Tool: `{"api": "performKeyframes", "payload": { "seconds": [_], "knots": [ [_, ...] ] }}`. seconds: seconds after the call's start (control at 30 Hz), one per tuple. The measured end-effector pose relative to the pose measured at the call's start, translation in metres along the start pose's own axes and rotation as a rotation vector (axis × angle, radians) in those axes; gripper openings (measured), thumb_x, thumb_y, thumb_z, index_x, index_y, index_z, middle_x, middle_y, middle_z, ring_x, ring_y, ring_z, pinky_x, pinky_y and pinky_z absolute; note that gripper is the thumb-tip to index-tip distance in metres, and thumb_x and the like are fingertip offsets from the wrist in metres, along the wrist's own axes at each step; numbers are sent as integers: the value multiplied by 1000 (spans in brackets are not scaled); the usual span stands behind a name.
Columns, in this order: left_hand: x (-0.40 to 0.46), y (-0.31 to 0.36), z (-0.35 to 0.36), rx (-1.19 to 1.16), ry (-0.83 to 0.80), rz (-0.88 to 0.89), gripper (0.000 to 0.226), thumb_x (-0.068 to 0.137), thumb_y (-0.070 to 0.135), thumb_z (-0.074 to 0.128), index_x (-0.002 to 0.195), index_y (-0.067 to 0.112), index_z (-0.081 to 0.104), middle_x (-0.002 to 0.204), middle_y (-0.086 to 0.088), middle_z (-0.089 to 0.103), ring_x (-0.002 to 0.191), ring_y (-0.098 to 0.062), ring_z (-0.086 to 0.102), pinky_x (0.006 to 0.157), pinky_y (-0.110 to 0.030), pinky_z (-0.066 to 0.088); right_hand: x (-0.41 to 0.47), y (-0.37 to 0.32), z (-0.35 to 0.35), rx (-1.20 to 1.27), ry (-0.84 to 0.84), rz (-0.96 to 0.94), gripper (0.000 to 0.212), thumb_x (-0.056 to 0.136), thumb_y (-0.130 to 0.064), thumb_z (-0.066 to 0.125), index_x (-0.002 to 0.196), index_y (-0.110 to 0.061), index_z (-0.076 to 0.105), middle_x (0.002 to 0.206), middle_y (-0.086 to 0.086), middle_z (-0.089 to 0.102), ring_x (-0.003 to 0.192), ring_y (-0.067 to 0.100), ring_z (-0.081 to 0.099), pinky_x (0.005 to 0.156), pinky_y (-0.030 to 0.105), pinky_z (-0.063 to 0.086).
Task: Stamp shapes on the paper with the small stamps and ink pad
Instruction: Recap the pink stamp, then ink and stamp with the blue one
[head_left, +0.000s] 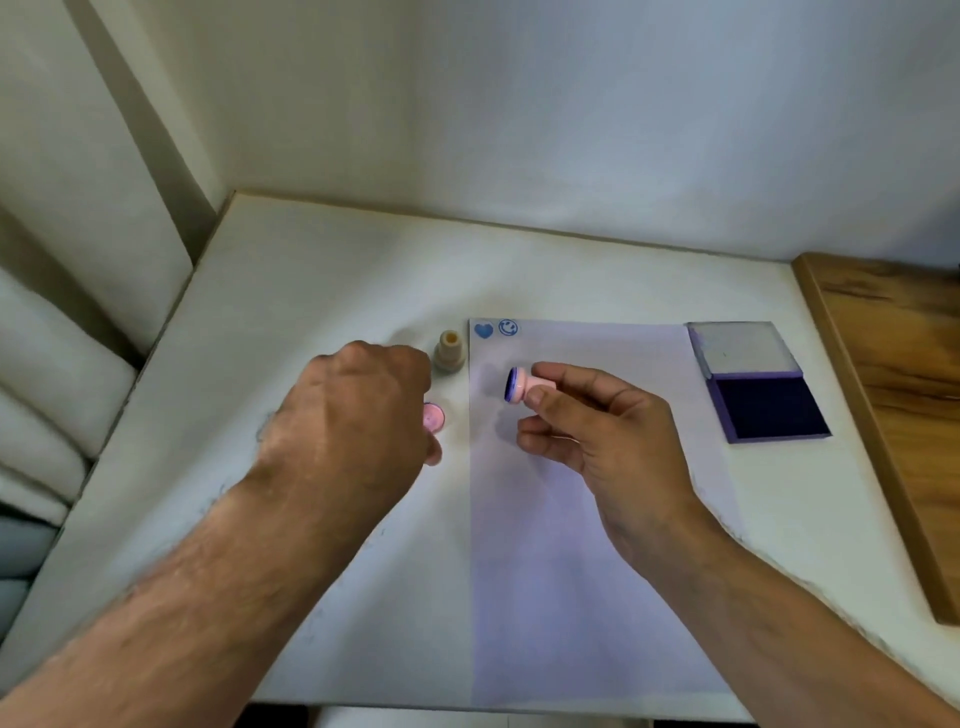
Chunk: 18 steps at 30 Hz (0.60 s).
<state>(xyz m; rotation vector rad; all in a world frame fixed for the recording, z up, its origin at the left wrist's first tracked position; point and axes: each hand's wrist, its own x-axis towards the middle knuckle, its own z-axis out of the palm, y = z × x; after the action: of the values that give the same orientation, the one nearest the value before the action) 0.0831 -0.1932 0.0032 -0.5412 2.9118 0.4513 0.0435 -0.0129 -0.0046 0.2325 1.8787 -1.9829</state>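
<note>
The right hand (587, 415) pinches a small pink stamp (522, 385) between thumb and fingers at the centre of the frame, its blue-inked face turned toward the left and held above the paper (571, 519), not touching it. To print cleanly, the stamp probably wants turning face down, lowering straight, and pressing flat without a slide, so the shape does not smear. Two prints, a heart (483, 330) and a smiley (508, 327), sit at the paper's upper left corner; the natural next spot looks to be just beside the smiley along the top edge, with plenty of blank sheet to the right and below. The left hand (353, 415) hovers, fingers curled, left of the paper over another pink stamp (434, 417) on the table (311, 270); whether it has hold of that one cannot be told. A beige stamp (450, 352) stands upright just off the paper's left edge, near enough that a careless sweep could knock it. The ink pad (769, 408) lies open at the right, just past the paper's edge, with a wooden board (893, 395) beyond it.
</note>
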Motion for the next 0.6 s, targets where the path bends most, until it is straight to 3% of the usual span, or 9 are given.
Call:
{"api": "performKeyframes", "payload": {
  "seconds": [0.13,0.43,0.6],
  "knots": [
    [-1,1,5,73,-4,28,23,84,42,67,103,30,64,92,4,62,77,-21,54,69,-30,51,1,2,3,-20,-45,-18,16,83,-1,70,97,-8,76,87,16,75,62,24,66,57,30,57],
    [3,5,5,78,-10,82,14,90,31,56,93,28,69,86,6,66,76,-17,62,62,-24,47,6,2,1,-58,-75,-67,18,84,3,68,96,-9,74,76,10,74,56,22,67,49,30,56],
    [1,9,2,-195,-32,33,9,80,36,65,88,33,67,79,12,68,78,-11,65,68,-27,55,9,4,1,-83,-84,-95,20,86,1,66,94,-16,73,81,7,75,60,23,67,50,33,57]
  ]
}}
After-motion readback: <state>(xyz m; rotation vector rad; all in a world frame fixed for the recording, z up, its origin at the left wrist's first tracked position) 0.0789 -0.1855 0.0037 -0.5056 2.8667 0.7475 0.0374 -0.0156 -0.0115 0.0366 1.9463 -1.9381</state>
